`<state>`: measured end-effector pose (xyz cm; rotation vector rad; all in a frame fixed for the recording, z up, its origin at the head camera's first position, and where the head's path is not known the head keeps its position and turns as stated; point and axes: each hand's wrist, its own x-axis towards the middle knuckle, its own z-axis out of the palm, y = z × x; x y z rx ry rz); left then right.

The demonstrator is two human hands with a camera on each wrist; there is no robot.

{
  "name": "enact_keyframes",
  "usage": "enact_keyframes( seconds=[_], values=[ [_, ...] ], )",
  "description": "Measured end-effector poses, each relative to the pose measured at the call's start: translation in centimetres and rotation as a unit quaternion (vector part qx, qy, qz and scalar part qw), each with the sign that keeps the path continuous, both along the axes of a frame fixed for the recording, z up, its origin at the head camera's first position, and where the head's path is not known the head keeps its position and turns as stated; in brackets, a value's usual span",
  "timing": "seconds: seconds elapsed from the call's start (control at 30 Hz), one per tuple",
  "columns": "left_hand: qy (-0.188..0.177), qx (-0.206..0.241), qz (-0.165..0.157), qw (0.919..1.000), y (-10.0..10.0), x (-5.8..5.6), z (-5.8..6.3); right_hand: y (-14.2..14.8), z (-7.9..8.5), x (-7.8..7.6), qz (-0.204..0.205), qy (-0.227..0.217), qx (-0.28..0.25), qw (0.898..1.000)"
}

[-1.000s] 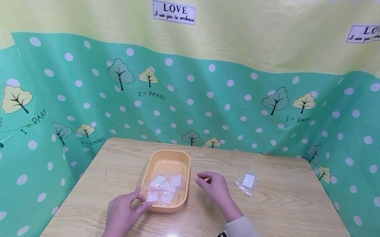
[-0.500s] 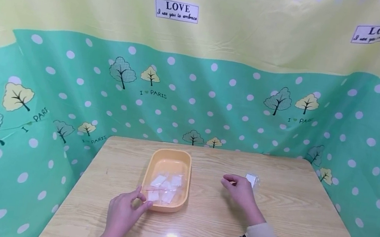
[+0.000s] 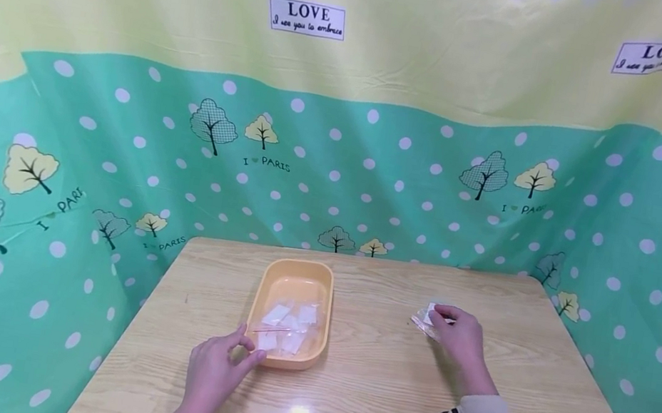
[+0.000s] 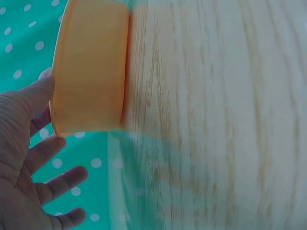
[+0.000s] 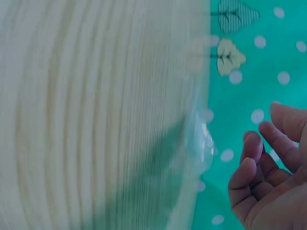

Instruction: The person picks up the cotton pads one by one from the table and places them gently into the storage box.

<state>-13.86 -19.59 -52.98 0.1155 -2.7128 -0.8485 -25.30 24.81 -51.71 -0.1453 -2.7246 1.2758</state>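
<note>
In the head view, my left hand (image 3: pixel 214 370) holds the near left corner of the orange plastic tray (image 3: pixel 327 285). In the left wrist view, the thumb (image 4: pixel 41 93) lies against the tray's rim while the other fingers spread apart. Several clear zip bags (image 3: pixel 288 330) with white squares inside lie in the tray. At right, my right hand (image 3: pixel 461 337) is over one more small zip bag (image 3: pixel 422 320), hiding part of it. Its fingers (image 5: pixel 242 179) are loosely bent, and in the right wrist view the bag's clear plastic (image 5: pixel 204 143) shows apart from them.
The wood-grain table (image 3: pixel 365 400) carries the tray left of its middle and the single bag toward the right. A green and yellow patterned curtain (image 3: pixel 309 181) surrounds the table at the back and both sides.
My right hand has moved right, from beside the tray to over the single zip bag. The left hand stays at the tray's corner.
</note>
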Motion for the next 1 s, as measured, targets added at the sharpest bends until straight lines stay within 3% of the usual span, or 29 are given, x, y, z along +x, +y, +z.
enact_keyframes(
  seconds=[0.27, 0.57, 0.8, 1.0],
  values=[
    [-0.013, -0.002, -0.001, 0.9999, 0.0, 0.0, 0.1, 3.3, 0.6, 0.7, -0.030, -0.055, -0.023, 0.998],
    [-0.018, -0.001, 0.001, 0.9998, -0.1, 0.0, 0.1, 5.4, -0.2, 1.3, -0.045, -0.103, -0.029, 0.993],
    [-0.022, 0.002, 0.000, 0.9998, -0.1, 0.0, 0.0, 6.4, -0.7, 1.3, -0.052, -0.100, 0.003, 0.994],
    [-0.021, 0.004, 0.000, 0.9998, -0.1, -0.1, -0.1, 7.6, -0.9, 1.3, -0.081, -0.112, -0.009, 0.990]
  ],
)
